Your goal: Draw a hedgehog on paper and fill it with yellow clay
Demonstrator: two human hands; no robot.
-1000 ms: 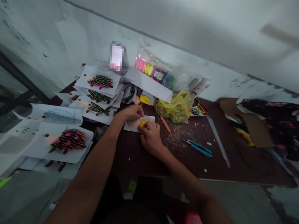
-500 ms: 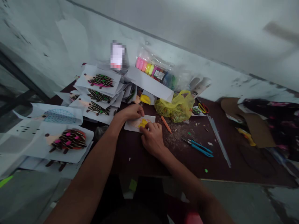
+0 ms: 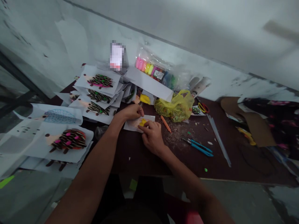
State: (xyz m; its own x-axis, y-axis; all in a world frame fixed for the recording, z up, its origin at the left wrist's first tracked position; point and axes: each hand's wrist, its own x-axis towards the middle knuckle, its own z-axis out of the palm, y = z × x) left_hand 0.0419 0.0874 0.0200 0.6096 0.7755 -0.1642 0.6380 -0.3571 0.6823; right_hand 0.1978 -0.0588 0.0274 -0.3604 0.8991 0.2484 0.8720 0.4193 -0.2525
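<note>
A small white card (image 3: 129, 127) with a printed outline lies on the dark table, and a flattened patch of yellow clay (image 3: 142, 122) sits on it. My right hand (image 3: 153, 137) is at the card's right side, its index finger stretched out onto the card at the edge of the clay; it grips nothing. Over the card's upper edge, my left hand (image 3: 135, 112) is bent with its fingers curled together; what lies under its fingertips is hidden. An orange clay-coloured stick (image 3: 165, 124) lies just right of the card.
Stacked papers bearing hedgehog pictures (image 3: 100, 80) stand at left. Behind are a yellow plastic bag (image 3: 175, 107), a lump of yellow clay (image 3: 145, 99) and a pack of coloured clay (image 3: 151, 69). Blue thread snips (image 3: 201, 147), scissors (image 3: 202, 107) and clear sticks (image 3: 219, 141) lie right.
My right hand's index finger has stretched out and moved slightly left and down across the clay. The left hand stays in place over the card.
</note>
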